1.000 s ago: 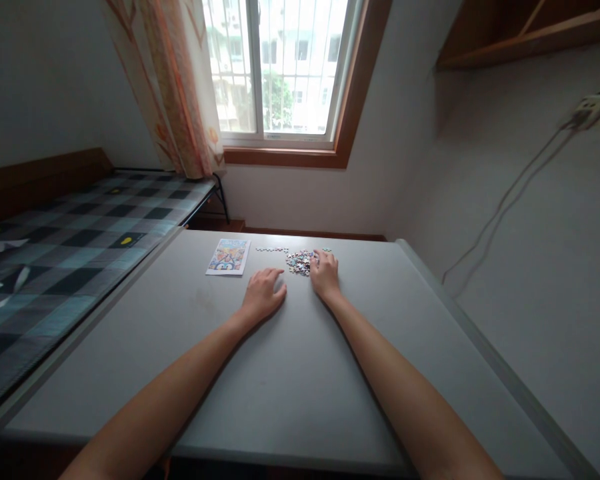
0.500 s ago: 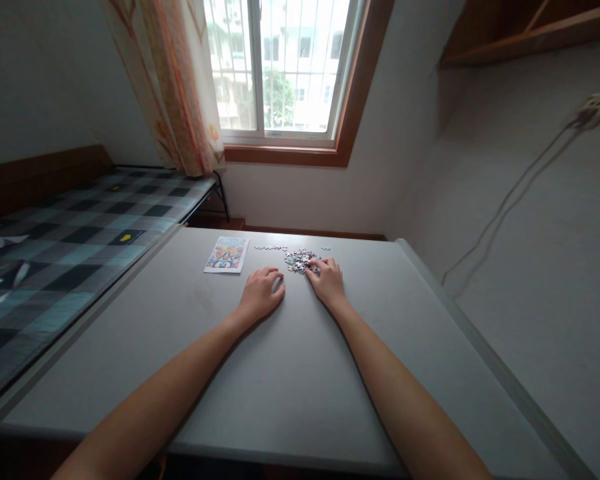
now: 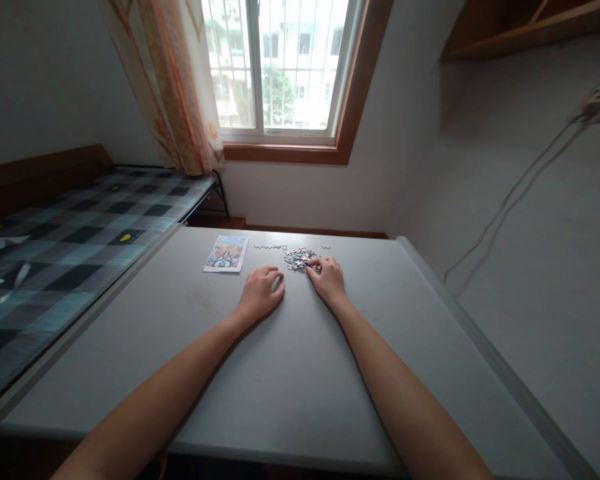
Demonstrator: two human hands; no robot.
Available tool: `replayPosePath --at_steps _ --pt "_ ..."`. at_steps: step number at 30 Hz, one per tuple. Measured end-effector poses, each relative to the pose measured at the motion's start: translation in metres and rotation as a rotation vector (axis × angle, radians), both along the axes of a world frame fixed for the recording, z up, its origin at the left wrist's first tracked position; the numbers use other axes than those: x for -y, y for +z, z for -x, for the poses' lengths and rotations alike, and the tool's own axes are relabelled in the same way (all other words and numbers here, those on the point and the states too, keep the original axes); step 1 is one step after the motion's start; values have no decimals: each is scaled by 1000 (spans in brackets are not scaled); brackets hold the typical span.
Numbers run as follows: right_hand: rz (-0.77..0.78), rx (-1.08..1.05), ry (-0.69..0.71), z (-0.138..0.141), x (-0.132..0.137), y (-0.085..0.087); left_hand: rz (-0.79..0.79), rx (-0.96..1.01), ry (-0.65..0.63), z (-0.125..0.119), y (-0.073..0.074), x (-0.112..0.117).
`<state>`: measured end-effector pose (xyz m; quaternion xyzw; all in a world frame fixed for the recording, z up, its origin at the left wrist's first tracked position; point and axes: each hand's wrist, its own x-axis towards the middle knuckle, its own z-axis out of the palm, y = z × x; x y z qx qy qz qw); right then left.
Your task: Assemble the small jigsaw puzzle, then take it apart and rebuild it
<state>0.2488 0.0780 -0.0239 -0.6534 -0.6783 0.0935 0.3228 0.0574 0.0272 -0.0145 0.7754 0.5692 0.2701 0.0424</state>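
A heap of small jigsaw puzzle pieces [image 3: 298, 257] lies near the far side of the grey-white table [image 3: 280, 373]. At the heap's right front edge, my right hand [image 3: 329, 279] has its thumb and forefinger bent close together around a jigsaw piece. That piece is tiny and partly covered by the fingers. My left hand [image 3: 261, 291] rests on the tabletop to the left and nearer me, fingers loosely curved, thumb apart, nothing held. Beyond it lies a printed picture sheet [image 3: 226, 254] in bright colours. Behind the heap stretches a row of jigsaw pieces [image 3: 270, 247].
A few loose pieces [image 3: 326, 247] lie right of the heap. Left of the table is a bed with a checked cover [image 3: 145, 210]. A wall with a hanging cable [image 3: 500, 210] runs along the right, and a window [image 3: 295, 67] is ahead.
Both hands stay almost where they were, the right one still at the heap's edge. The view has shifted very slightly.
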Motion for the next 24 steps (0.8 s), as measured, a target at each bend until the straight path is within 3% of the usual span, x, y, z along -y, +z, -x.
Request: replayPosePath --at_steps 17,24 --pt "0 -73 -2 -4 -5 -3 -10 -16 -2 1 -2 0" --pt "-104 -198 99 -6 0 -1 -12 27 -9 1 -1 -2"
